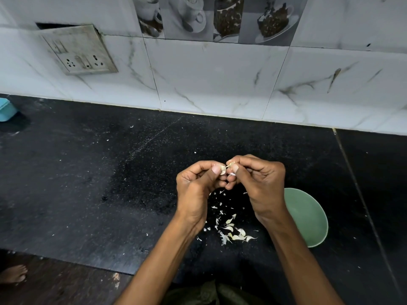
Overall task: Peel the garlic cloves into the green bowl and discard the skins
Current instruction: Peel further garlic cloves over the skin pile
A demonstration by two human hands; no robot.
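Above the black counter both hands meet over a small pale garlic clove (pixel 223 169). My left hand (pixel 198 188) pinches the clove between thumb and fingers. My right hand (pixel 259 181) pinches a strip of skin (pixel 231 165) at the clove's top. The green bowl (pixel 308 219) sits on the counter at the right, partly hidden by my right wrist; its visible inside holds nothing. Loose garlic skins (pixel 233 232) lie scattered on the counter below the hands.
The black stone counter (pixel 110 183) runs to a marble-tiled wall (pixel 220 80) with a socket plate (pixel 79 49) at upper left. A light blue container (pixel 6 110) stands at the far left edge. A bare foot (pixel 13 275) shows on the floor at lower left.
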